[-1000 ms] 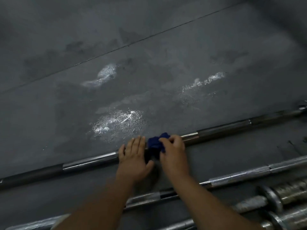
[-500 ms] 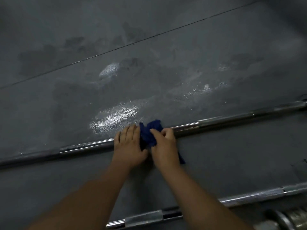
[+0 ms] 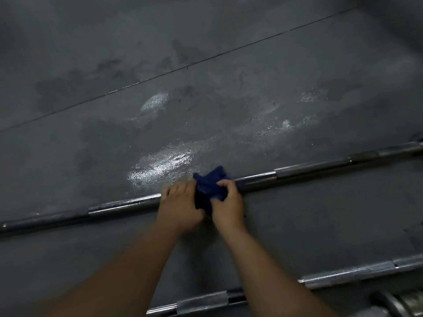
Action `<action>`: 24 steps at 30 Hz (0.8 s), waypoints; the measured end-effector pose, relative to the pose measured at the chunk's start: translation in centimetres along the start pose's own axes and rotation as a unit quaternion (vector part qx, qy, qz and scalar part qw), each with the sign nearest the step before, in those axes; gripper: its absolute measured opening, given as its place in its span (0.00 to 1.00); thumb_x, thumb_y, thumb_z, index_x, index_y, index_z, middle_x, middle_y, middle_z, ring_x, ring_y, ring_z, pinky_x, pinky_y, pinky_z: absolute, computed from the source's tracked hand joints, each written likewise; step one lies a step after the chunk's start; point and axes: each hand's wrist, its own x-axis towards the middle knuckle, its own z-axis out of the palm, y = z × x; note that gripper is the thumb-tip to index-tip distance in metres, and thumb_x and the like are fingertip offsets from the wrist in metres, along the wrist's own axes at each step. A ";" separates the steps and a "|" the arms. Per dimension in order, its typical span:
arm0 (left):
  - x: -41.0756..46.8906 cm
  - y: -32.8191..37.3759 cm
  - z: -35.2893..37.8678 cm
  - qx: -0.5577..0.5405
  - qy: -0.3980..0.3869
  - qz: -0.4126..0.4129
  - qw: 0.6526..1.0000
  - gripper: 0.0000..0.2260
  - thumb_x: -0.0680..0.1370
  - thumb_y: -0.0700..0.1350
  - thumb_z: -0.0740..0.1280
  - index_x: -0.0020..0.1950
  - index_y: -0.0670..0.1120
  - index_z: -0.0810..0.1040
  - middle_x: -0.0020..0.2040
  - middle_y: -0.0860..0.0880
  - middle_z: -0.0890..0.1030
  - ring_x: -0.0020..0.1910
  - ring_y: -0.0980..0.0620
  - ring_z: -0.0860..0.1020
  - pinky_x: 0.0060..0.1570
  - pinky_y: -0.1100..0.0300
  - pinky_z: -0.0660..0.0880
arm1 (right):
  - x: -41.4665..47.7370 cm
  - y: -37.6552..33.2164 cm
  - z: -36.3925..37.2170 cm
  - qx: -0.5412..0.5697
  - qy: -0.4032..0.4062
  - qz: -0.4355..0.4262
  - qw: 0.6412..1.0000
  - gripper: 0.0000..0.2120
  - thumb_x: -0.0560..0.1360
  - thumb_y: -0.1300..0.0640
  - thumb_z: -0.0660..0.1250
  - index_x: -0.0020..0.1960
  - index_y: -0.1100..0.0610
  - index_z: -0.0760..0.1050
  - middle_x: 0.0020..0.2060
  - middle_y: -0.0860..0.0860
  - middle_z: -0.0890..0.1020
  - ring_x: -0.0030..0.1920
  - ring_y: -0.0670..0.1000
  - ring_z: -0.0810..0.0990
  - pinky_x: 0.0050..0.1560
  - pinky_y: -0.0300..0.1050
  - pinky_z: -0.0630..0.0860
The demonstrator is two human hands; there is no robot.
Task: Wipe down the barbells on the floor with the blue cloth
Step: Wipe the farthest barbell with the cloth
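A long steel barbell [image 3: 309, 171] lies across the dark grey floor from lower left to upper right. At its middle, my right hand [image 3: 227, 203] grips a bunched blue cloth [image 3: 211, 183] wrapped over the bar. Just left of the cloth, my left hand [image 3: 179, 205] rests on the bar with its fingers laid over it. The bar's middle is hidden under both hands and the cloth.
A second barbell [image 3: 348, 274] lies nearer to me at the lower right, partly behind my right forearm. A chrome sleeve end [image 3: 398, 303] shows in the bottom right corner. Wet shiny patches [image 3: 160, 167] mark the floor beyond the far bar.
The view has shifted, so the near bars sit lower in frame. Both hands have stayed together at the far bar's middle, and the cloth now bunches up more over the bar.
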 end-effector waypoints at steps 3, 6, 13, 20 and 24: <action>-2.1 0.1 0.6 -0.009 0.032 0.014 0.999 0.35 0.65 0.55 0.61 0.73 0.51 0.67 0.70 0.50 0.73 0.67 0.47 0.70 0.70 0.51 0.59 | 0.8 0.6 -2.6 0.232 0.120 0.150 0.953 0.14 0.70 0.70 0.66 0.47 0.53 0.72 0.42 0.57 0.79 0.35 0.50 0.75 0.33 0.40 0.73; -4.1 1.2 1.6 -0.036 0.085 -0.016 0.996 0.28 0.63 0.51 0.63 0.64 0.51 0.74 0.59 0.50 0.78 0.57 0.45 0.75 0.62 0.50 0.68 | 2.0 1.5 -5.4 0.391 0.210 0.235 0.865 0.10 0.71 0.69 0.62 0.51 0.62 0.73 0.38 0.58 0.77 0.32 0.54 0.76 0.27 0.39 0.71; -6.4 2.2 2.5 -0.031 0.076 -0.032 0.996 0.24 0.63 0.46 0.61 0.58 0.50 0.80 0.52 0.46 0.76 0.50 0.42 0.73 0.49 0.50 0.70 | -4.8 1.2 -1.7 0.268 -0.055 0.370 0.888 0.12 0.74 0.68 0.63 0.57 0.67 0.74 0.40 0.63 0.80 0.35 0.58 0.79 0.29 0.43 0.74; -10.8 2.2 4.8 -0.034 0.088 0.017 0.995 0.27 0.60 0.46 0.65 0.59 0.49 0.79 0.50 0.49 0.81 0.48 0.45 0.79 0.53 0.50 0.75 | -1.3 2.2 -14.2 0.001 0.045 0.238 0.970 0.15 0.70 0.59 0.68 0.55 0.64 0.78 0.50 0.61 0.82 0.46 0.62 0.82 0.46 0.50 0.77; -11.4 2.7 4.7 -0.036 0.067 -0.019 0.997 0.21 0.64 0.48 0.62 0.56 0.51 0.81 0.47 0.49 0.80 0.45 0.43 0.77 0.47 0.50 0.75 | -4.8 2.7 -13.6 -0.363 0.190 0.001 0.912 0.12 0.73 0.65 0.65 0.57 0.63 0.76 0.58 0.63 0.72 0.54 0.66 0.72 0.51 0.53 0.71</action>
